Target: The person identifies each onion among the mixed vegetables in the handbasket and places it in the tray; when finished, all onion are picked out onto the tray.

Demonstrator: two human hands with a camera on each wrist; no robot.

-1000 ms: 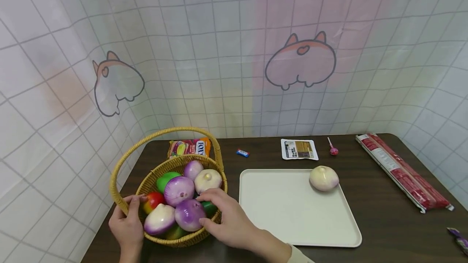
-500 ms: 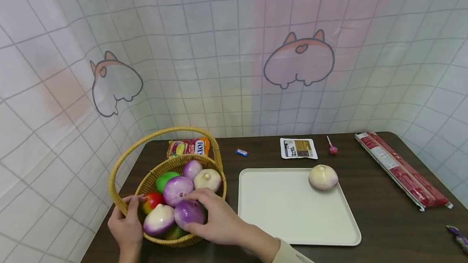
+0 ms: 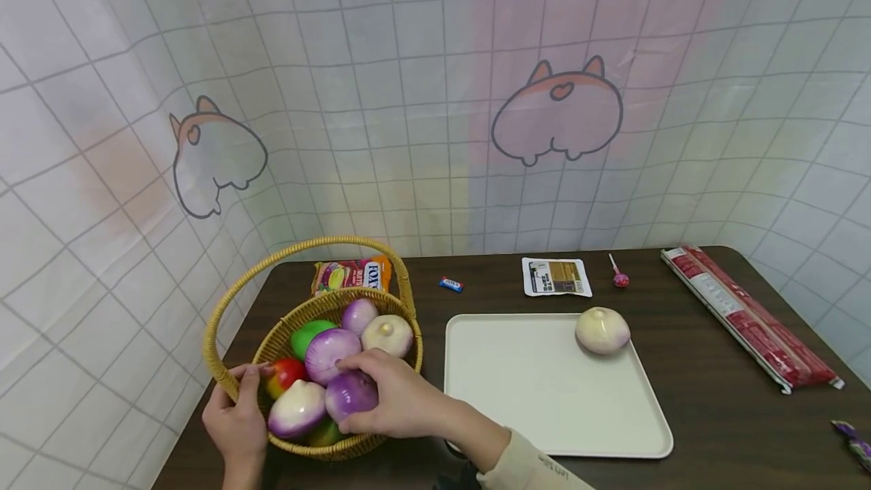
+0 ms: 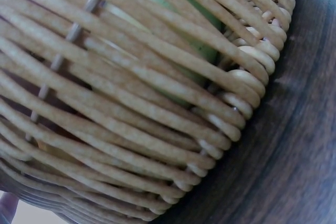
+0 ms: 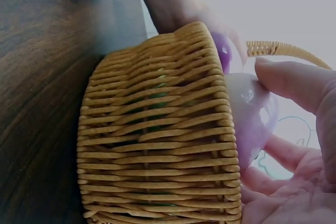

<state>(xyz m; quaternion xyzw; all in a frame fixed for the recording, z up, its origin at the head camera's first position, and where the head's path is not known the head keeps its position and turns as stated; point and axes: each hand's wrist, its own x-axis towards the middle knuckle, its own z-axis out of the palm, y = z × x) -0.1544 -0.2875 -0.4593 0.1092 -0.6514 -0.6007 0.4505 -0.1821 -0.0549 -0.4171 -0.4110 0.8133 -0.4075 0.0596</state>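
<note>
A wicker basket (image 3: 381, 441) with a tall handle stands at the left of the table, filled with toy vegetables and fruit. My left hand (image 3: 237, 418) grips its left rim at the handle's base; the left wrist view shows mostly the woven wall (image 4: 131, 93). My right hand (image 3: 401, 399) reaches over the front right rim. Its thumb and fingers are around a purple onion (image 3: 348, 393), which bulges above the rim in the right wrist view (image 5: 249, 116). Around it lie a white-and-purple onion (image 3: 299, 407), another purple onion (image 3: 332, 354), a red-yellow fruit (image 3: 286, 376) and a whitish onion (image 3: 388, 335).
Right of the basket lies a white tray (image 3: 537, 392) bearing a whitish onion (image 3: 602, 330) at its back right corner. Behind are a snack bag (image 3: 354, 276), a small blue packet (image 3: 450, 284), a flat pouch (image 3: 556, 277) and a lollipop (image 3: 620, 278). A long red package (image 3: 748, 316) lies right.
My right hand has moved left over the purple onion and closed its thumb and fingers around it. The left hand stays at the basket rim.
</note>
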